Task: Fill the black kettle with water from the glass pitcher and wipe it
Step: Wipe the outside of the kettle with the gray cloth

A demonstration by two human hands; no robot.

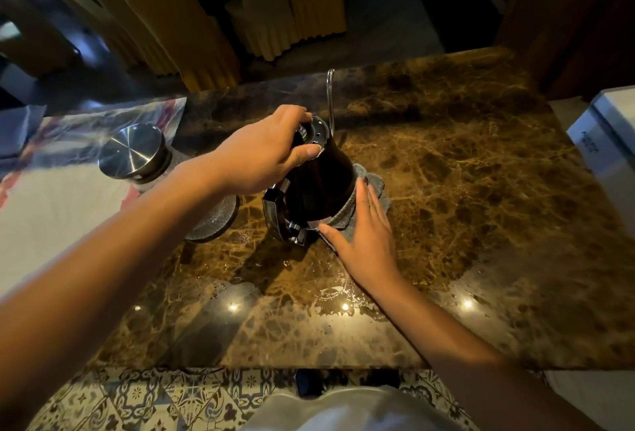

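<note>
The black kettle (319, 186) stands on the brown marble counter (481, 190), its thin silver spout (330, 100) pointing away and its black handle (278, 214) toward me. My left hand (264, 152) grips the kettle's lid from above. My right hand (364, 234) lies flat against a grey cloth (372, 186), pressing it to the kettle's lower right side. The glass pitcher (144, 159), with a shiny steel lid, stands left of the kettle, partly hidden behind my left forearm.
Water drops and a wet patch (330, 289) lie on the counter near the front edge. A patterned mat (62, 197) covers the left side. A white box (604, 152) sits at the right edge. Yellow-covered chairs (192, 35) stand beyond the counter.
</note>
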